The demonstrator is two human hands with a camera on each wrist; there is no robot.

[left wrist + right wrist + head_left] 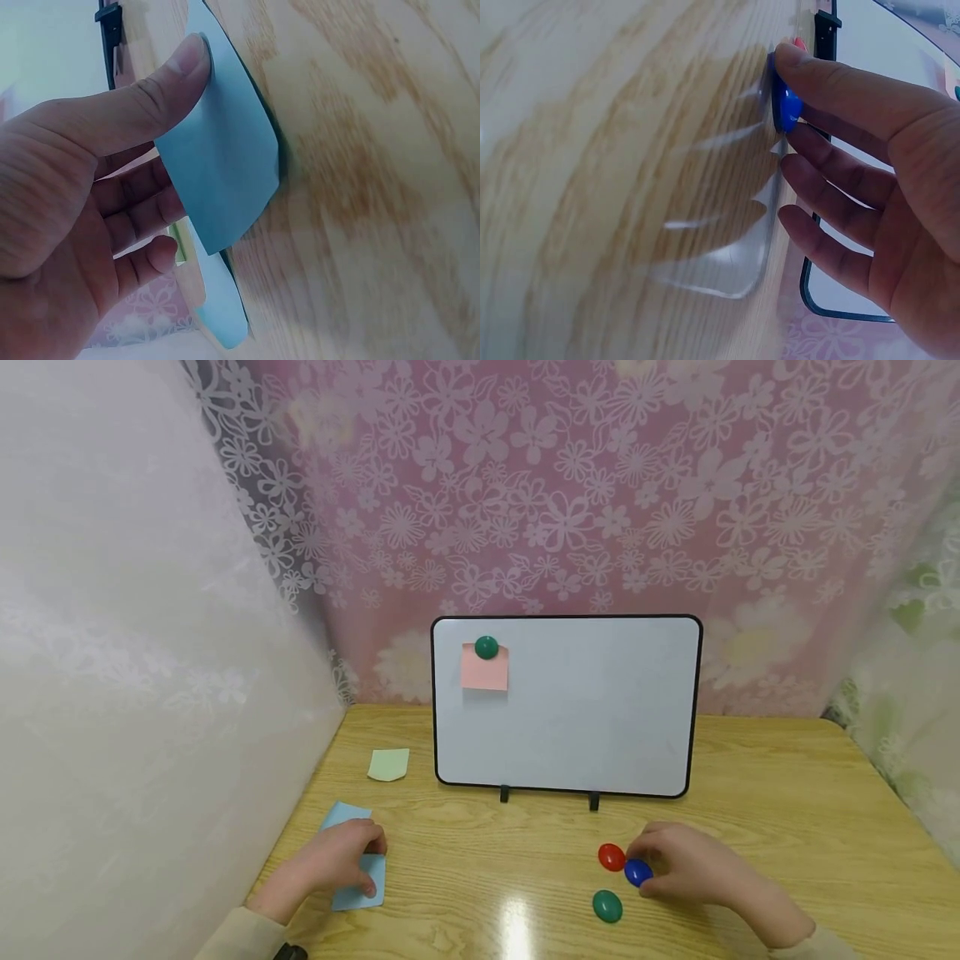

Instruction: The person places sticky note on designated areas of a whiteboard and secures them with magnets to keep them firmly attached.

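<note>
Two light blue paper notes (358, 895) lie at the table's left. My left hand (337, 858) is over them, thumb touching the near one. The left wrist view shows the thumb on the face of this note (225, 157), with a gap between thumb and bent fingers; some fingertips are hidden behind its edge. With thumb and index finger my right hand (686, 864) pinches a round blue magnet (638, 872) by its edges, on the tabletop. Beside it lie a red magnet (611, 857) and a green magnet (607, 906).
A black-framed whiteboard (600, 710) stands on small feet at the back. A green magnet (487, 647) holds a pink note (484, 675) on its upper left. Left of the board lies a pale green note (388, 764). Behind hangs a flowered pink curtain (525, 485).
</note>
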